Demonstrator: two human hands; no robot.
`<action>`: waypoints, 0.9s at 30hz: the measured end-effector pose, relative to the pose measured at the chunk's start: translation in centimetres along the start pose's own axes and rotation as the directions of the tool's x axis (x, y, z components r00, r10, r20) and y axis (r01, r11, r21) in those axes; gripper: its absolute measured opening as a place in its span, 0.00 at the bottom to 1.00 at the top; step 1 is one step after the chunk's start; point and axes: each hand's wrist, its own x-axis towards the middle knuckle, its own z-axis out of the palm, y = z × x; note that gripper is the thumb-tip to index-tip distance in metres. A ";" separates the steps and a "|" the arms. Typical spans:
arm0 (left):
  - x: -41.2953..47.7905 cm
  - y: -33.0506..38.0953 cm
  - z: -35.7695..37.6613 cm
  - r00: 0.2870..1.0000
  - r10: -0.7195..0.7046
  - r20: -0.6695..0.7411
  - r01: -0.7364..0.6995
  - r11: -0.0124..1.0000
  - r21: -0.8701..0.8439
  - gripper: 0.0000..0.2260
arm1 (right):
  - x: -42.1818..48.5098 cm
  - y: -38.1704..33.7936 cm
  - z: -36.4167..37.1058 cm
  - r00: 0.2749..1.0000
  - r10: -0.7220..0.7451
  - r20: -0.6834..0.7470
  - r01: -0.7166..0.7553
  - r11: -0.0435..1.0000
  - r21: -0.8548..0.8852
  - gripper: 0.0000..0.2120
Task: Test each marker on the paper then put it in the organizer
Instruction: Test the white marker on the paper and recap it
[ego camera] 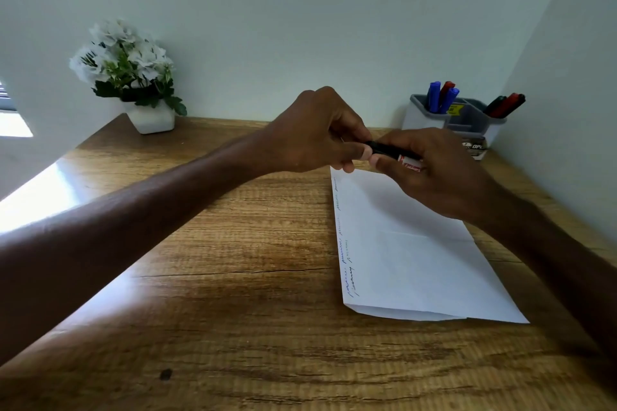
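Curled tight round one black marker (pixel 384 148), both sets of fingers: left fingers (pixel 350 165) pinching its left end, right fingers (pixel 379 162) gripping the barrel beside the red-and-white label. Held roughly level, over the far edge of the paper; cap on or off, impossible to tell.

Behind the fingers, two hands: left hand (pixel 317 133) knuckles up, right hand (pixel 437 173) reaching in over the sheet.

Below them, one sheet of white paper (pixel 417 264), folded at its near edge, flat on the wooden desk (pixel 233 277). Down its left margin, a column of short squiggles (pixel 344 253), some blue, some dark, too faint to count surely.

Past the right hand, in the corner, one grey-and-white organizer (pixel 470 122) on the desk, apart from the held marker. In its left compartment, three stored markers (pixel 434 97): two blue-capped, one red-capped. In its right compartment, about three leaning markers (pixel 505 105), black and red. Just in front, one small printed pack (pixel 477 147), partly hidden.

Far left, one white pot (pixel 152 120) of white flowers.
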 end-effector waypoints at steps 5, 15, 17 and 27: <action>-0.1 0.3 0.0 0.999 0.038 -0.011 -0.038 0.999 0.030 0.06 | -0.1 0.3 0.1 1.000 0.019 -0.018 -0.020 0.999 -0.038 0.18; 0.0 0.3 -0.1 0.998 0.059 0.004 -0.059 0.997 0.041 0.04 | -0.3 -0.1 0.2 0.999 0.040 -0.014 -0.041 0.992 -0.121 0.27; 0.0 0.4 0.0 0.998 0.059 0.005 -0.059 0.998 0.038 0.04 | -0.3 0.0 0.3 0.999 0.037 -0.015 -0.038 0.990 -0.134 0.27; -0.2 0.7 0.1 0.999 0.045 0.003 -0.045 0.999 0.016 0.05 | -0.4 0.1 0.3 0.999 0.030 -0.029 -0.035 0.986 -0.164 0.21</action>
